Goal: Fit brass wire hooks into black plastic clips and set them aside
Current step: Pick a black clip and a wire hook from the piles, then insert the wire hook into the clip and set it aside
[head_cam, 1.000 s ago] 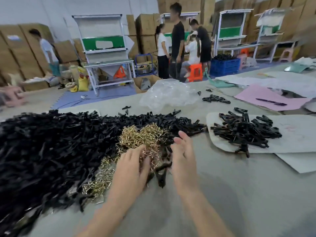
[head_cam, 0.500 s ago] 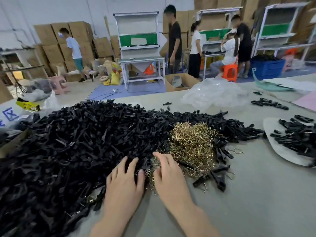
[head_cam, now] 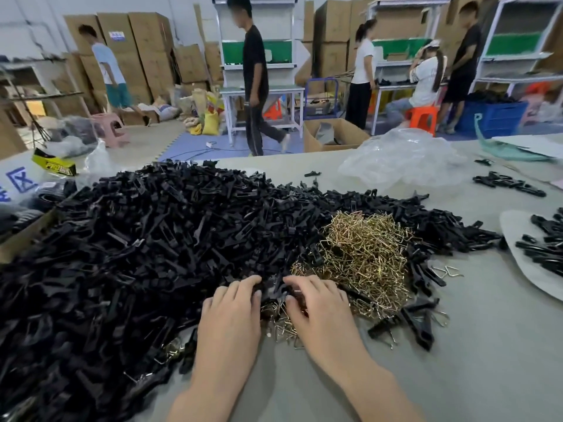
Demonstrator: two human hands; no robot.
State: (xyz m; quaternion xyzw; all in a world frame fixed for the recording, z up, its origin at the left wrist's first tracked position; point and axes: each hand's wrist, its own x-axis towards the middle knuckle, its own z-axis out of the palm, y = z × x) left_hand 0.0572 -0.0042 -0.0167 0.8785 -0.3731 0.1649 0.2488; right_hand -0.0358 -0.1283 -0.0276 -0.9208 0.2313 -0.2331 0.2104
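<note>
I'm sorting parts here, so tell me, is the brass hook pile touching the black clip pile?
Touching. The head view shows the hooks heaped right against the clips, with clips overlapping their left and far edges.

Warehouse floor, flat even light. Well beyond the left hand (head_cam: 230, 318) stood a white wall (head_cam: 27, 22), stacked cardboard boxes (head_cam: 143, 50) and a pink stool (head_cam: 110, 127). Straight ahead: white workbench (head_cam: 283, 90) with green panel (head_cam: 234, 51), legs on a blue floor mat (head_cam: 189, 149). Well beyond the right hand (head_cam: 323, 315) sat an open carton (head_cam: 335, 144), orange stool (head_cam: 423, 114), blue crate (head_cam: 495, 118) and another white bench (head_cam: 515, 56).
</note>
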